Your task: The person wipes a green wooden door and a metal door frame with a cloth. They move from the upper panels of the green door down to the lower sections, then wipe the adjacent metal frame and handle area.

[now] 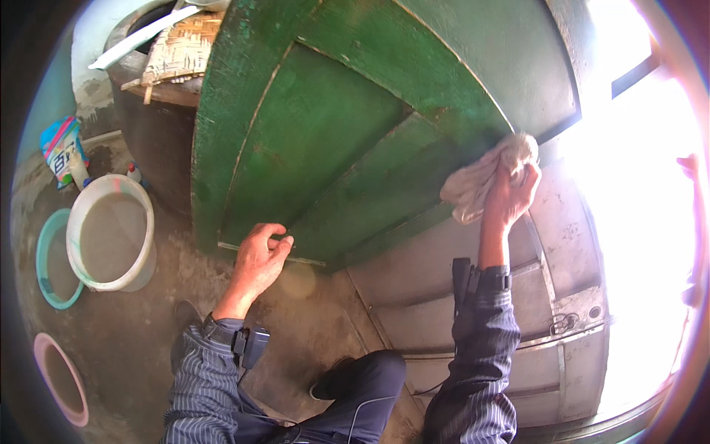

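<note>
A large green-painted wooden panelled door [327, 133] fills the upper middle, its paint worn along the seams. My right hand [510, 191] grips a crumpled, dirty-white cloth [471, 183] at the door's right-hand edge, and part of the cloth lies against the wood. Near the lower edge of the door is my left hand [263, 258], fingers loosely curled, the thumb and forefinger a little apart. Nothing shows in it. Whether its fingertips touch the wood I cannot tell.
At left stand a white bucket [148, 244] of cloudy water, a turquoise basin [44, 277] and a pink basin [82, 413]. A large dark vat [158, 144] with a woven mat [186, 47] stands behind them. A grey metal door [421, 322] lies right, beside a bright opening.
</note>
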A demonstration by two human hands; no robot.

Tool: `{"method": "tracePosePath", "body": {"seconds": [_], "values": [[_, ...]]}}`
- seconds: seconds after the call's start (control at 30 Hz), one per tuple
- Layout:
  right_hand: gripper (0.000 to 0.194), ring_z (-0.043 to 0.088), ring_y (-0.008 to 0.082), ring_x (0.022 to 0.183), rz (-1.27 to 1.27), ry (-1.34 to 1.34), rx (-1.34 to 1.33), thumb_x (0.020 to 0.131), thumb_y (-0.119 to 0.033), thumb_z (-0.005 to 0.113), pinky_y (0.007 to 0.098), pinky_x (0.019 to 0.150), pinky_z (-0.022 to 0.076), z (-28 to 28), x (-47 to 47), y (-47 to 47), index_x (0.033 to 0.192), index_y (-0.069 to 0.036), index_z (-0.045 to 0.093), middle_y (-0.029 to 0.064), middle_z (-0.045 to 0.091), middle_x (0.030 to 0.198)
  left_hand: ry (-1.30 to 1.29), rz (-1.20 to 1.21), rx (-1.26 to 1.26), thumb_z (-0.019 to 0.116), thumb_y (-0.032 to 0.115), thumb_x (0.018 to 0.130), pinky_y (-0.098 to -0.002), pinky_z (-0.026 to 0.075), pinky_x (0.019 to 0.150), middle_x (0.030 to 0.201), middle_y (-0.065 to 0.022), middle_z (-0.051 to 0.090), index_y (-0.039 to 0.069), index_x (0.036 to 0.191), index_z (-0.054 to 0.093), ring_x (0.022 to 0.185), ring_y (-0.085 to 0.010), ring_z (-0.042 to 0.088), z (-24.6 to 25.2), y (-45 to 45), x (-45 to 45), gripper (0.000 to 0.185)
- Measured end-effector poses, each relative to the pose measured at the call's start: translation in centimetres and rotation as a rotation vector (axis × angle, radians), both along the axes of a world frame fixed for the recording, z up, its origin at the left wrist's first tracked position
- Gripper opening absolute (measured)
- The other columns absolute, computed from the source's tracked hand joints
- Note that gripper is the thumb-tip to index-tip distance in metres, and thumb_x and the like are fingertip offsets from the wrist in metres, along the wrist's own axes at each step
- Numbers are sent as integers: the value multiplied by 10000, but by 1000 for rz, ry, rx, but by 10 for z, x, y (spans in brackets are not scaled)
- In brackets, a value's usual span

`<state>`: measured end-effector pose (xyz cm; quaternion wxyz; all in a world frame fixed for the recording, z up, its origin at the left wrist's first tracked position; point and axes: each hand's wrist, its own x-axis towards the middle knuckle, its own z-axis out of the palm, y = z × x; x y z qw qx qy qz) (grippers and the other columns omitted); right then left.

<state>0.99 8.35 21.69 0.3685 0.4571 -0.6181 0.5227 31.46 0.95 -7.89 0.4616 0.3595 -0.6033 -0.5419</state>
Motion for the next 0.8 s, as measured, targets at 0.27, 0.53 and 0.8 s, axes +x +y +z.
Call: {"method": "tracePosePath", "body": {"seconds": [0.27, 0.53, 0.8], "values": [[503, 626, 327, 1182, -8, 78, 9, 928, -184, 784, 418, 1062, 468, -12, -27, 4, 1333, 20, 564, 224, 651, 1266, -85, -40, 26, 704, 184, 1003, -319, 595, 784, 1177, -145, 667, -56, 1196, 668, 840, -173, 720, 2, -1, 1, 310], [547, 582, 326, 1226, -9, 158, -60, 852, -118, 838, 444, 1100, 433, -96, -66, -3, 1302, 5, 552, 189, 604, 1280, -51, -119, 31, 688, 166, 1026, -327, 575, 879, 1256, -100, 646, -39, 1262, 648, 977, -171, 718, -1, 6, -19, 315], [623, 567, 338, 1253, -7, 41, -57, 792, -119, 869, 460, 1106, 430, -176, -71, -9, 1309, -15, 537, 171, 574, 1291, -9, -154, -36, 698, 158, 1032, -321, 602, 845, 1256, -133, 624, -56, 1252, 635, 937, -182, 706, -8, 15, -39, 314]]}}
